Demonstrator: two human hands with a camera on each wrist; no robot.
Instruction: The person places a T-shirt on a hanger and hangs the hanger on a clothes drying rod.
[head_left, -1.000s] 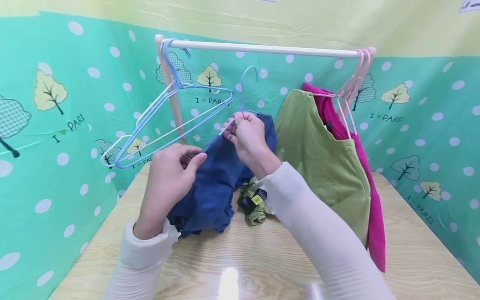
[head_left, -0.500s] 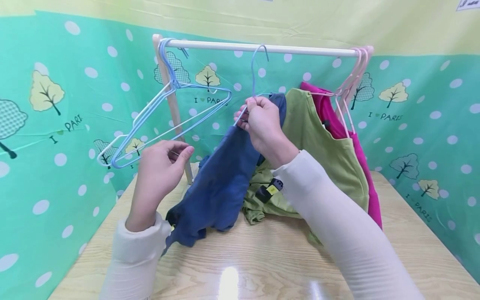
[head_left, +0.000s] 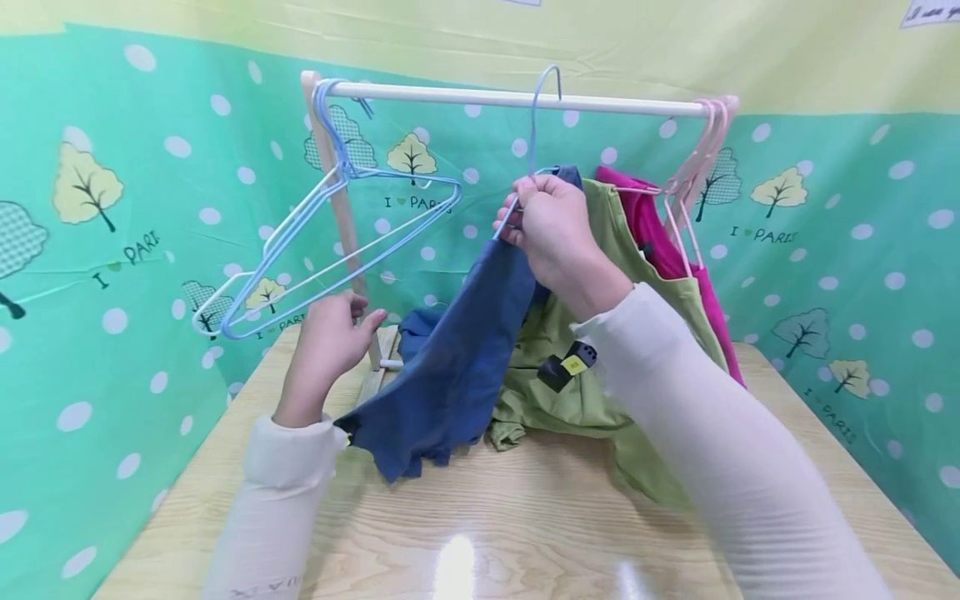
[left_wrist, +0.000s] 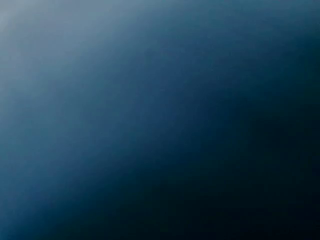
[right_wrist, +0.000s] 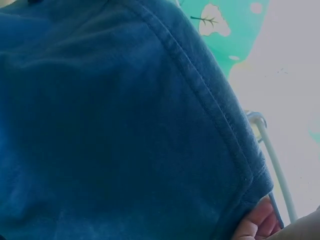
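Note:
My right hand (head_left: 555,225) pinches a light-blue wire hanger (head_left: 533,133) just under its hook. A dark-blue garment (head_left: 465,333) hangs from this hanger, its lower end reaching toward the left wrist. The hook overlaps the rack's white bar (head_left: 450,96) in the head view; whether it rests on it I cannot tell. In the right wrist view the blue cloth (right_wrist: 125,125) fills most of the picture, with fingertips (right_wrist: 260,220) at its lower edge. My left hand (head_left: 330,342) stays loosely bent with nothing visible in it. The left wrist view is only blurred dark blue.
Several blue and white hangers (head_left: 277,242) hang at the rack's left end. Pink hangers (head_left: 690,167) at the right end carry a green garment (head_left: 600,400) and a magenta one (head_left: 656,225). The wooden table (head_left: 525,533) lies below, with a patterned curtain (head_left: 825,200) behind.
My right hand has moved up and right with the hanger and blue garment, bringing the hook to bar height. The left hand has drawn away from the garment, to the left.

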